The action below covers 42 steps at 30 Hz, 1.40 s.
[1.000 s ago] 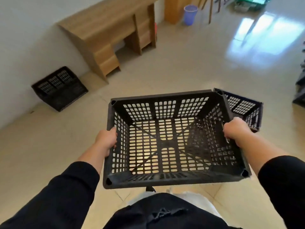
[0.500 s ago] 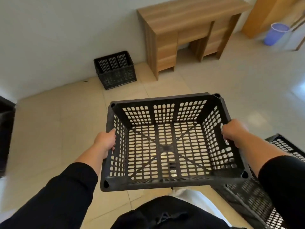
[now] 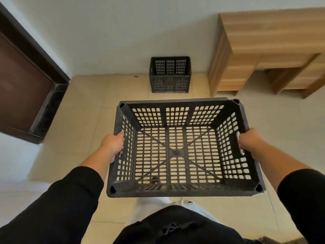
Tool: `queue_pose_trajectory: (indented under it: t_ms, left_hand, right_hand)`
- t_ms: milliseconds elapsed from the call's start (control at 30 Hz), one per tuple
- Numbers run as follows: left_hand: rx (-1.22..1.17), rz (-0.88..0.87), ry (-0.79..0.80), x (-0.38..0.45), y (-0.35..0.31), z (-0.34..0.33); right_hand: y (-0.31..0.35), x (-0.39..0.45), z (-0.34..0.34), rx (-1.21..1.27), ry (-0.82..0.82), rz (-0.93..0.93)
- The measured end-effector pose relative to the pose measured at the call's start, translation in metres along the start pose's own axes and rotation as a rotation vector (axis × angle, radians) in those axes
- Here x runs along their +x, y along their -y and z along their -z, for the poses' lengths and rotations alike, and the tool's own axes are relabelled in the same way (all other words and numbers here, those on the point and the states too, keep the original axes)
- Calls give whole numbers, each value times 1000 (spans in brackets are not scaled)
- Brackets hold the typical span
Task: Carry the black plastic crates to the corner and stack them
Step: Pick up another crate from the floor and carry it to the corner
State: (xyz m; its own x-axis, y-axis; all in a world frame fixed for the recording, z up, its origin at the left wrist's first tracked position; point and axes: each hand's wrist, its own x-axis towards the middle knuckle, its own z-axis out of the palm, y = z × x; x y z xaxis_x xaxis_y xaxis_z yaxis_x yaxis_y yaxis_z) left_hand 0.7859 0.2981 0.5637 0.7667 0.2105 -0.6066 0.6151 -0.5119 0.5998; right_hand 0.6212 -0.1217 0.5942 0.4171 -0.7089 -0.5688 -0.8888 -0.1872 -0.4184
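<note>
I carry an empty black perforated plastic crate [image 3: 177,190] in front of my waist, open side up. My left hand [image 3: 112,144] grips its left wall, fingers curled round the rim. My right hand [image 3: 250,142] grips the right wall at the handle slot. A second black crate [image 3: 169,83] stands upright on the tiled floor straight ahead, against the white wall and just left of a wooden desk [image 3: 263,41].
A dark brown door [image 3: 22,81] with a dark frame sits at the left. The wooden desk fills the upper right, its side panel close to the standing crate. Beige tiled floor [image 3: 91,106] lies between me and the wall.
The view has swung left: the crate by the wall now sits straight ahead and nearer, the door has come into view, and the crate at my right has dropped out. My grip is unchanged.
</note>
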Motion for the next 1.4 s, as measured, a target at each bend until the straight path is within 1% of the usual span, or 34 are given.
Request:
queue_pose_trajectory:
  t_ms: [167, 300, 400, 500, 633, 833, 1000, 1100, 1233, 1400]
  left_hand:
    - [-20, 58, -6, 73, -46, 6]
    - [-2, 62, 9, 131, -100, 18]
    - [11, 35, 17, 169, -145, 27]
    - [27, 2, 16, 206, -192, 26]
    - [35, -25, 32, 250, -250, 10]
    - [34, -30, 41, 312, -339, -28]
    - [-1, 37, 9, 354, -411, -55]
    - [-44, 37, -11, 380, -451, -62]
    - [-76, 79, -16, 418, -488, -66]
    - [-91, 101, 5, 491, -525, -74]
  right_hand:
    - [85, 49, -20, -11, 26, 1]
    - [152, 80, -29, -9, 9, -25]
    - [196, 104, -33, -57, 11, -10]
    - [236, 125, -29, 29, 25, -52]
    - [281, 167, -20, 69, 30, -61]
    - [348, 261, -7, 60, 29, -36]
    - [418, 346, 11, 9, 40, -23]
    - [462, 391, 16, 12, 52, -3]
    - [510, 439, 12, -22, 60, 19]
    - [569, 494, 1, -27, 96, 36]
